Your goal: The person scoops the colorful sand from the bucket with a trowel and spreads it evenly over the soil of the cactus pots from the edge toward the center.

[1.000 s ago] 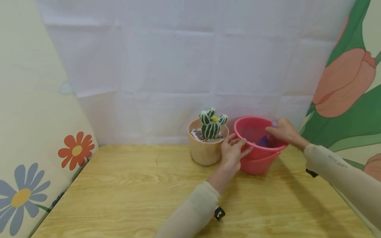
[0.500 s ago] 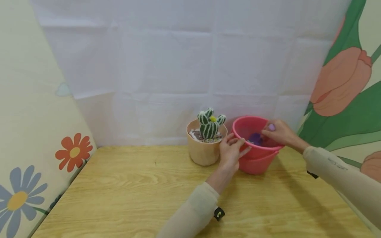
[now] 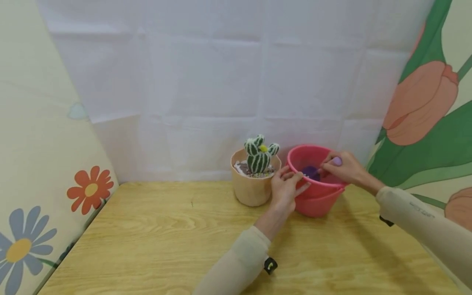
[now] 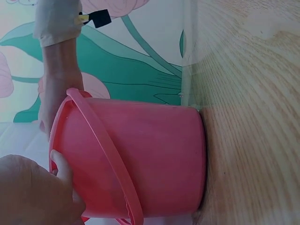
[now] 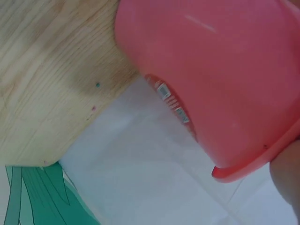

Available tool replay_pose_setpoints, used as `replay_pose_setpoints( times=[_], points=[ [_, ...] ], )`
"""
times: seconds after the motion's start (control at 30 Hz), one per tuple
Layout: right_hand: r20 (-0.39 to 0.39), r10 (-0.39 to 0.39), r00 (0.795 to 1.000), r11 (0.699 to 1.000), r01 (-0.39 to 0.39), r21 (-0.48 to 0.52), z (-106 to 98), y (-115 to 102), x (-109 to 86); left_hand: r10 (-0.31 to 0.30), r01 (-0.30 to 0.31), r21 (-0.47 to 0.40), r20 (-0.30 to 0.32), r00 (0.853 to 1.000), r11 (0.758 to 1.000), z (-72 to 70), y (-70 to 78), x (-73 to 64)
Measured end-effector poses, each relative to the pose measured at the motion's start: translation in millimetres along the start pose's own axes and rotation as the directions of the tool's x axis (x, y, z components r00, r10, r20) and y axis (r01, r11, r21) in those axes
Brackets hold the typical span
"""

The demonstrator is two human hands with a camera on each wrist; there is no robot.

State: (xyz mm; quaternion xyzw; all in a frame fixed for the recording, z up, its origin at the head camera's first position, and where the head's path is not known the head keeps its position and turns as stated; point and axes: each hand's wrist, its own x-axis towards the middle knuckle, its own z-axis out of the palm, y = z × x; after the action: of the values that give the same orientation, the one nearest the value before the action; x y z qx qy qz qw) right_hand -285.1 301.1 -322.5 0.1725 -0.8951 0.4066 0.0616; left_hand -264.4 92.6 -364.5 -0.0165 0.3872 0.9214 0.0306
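Observation:
A pink bucket [image 3: 318,203] stands upright on the wooden table, its handle hanging down along the outer wall. My left hand [image 3: 285,188] grips its near-left rim; in the left wrist view the left hand's thumb [image 4: 62,166] bends over that rim. Over the right side of the bucket, my right hand [image 3: 348,167] holds a small purple shovel [image 3: 337,161] by its lilac handle. The shovel's dark purple blade is down inside the bucket, against the left part. Small bits show beside the blade, too small to name; the bucket's bottom is hidden.
A peach pot [image 3: 250,190] with a knitted-looking cactus [image 3: 258,162] and pebbles stands just left of the bucket, close to my left hand. A white sheet [image 3: 199,94] hangs behind the wooden table [image 3: 166,241]. Flower-patterned panels flank both sides.
My right hand has tilted the shovel, and its blade has swept leftward inside the bucket. The left hand keeps its hold on the rim; the bucket stays in place.

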Motion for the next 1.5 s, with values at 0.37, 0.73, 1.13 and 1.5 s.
replay_pose_setpoints(
  times=[0.37,0.73,1.13,1.5],
  points=[
    [0.042,0.049,0.998,0.956,-0.059,0.287,-7,-12,-12.6,0.004,-0.004,-0.012,0.007,1.0,1.0,-5.1,-0.3,-0.4],
    [0.017,0.077,0.997,0.902,-0.077,0.425,-21,-3,-23.9,-0.012,0.013,-0.021,0.008,1.0,1.0,-8.0,0.4,2.4],
    [0.075,0.079,0.994,0.589,-0.108,0.801,-25,11,-28.5,-0.011,0.012,-0.035,0.017,1.0,0.999,-7.9,-4.0,3.3],
    [0.073,0.185,0.98,0.311,-0.129,0.941,-30,13,-29.6,-0.005,0.006,-0.029,0.021,1.0,1.0,-5.2,-1.9,2.3]
  ],
)
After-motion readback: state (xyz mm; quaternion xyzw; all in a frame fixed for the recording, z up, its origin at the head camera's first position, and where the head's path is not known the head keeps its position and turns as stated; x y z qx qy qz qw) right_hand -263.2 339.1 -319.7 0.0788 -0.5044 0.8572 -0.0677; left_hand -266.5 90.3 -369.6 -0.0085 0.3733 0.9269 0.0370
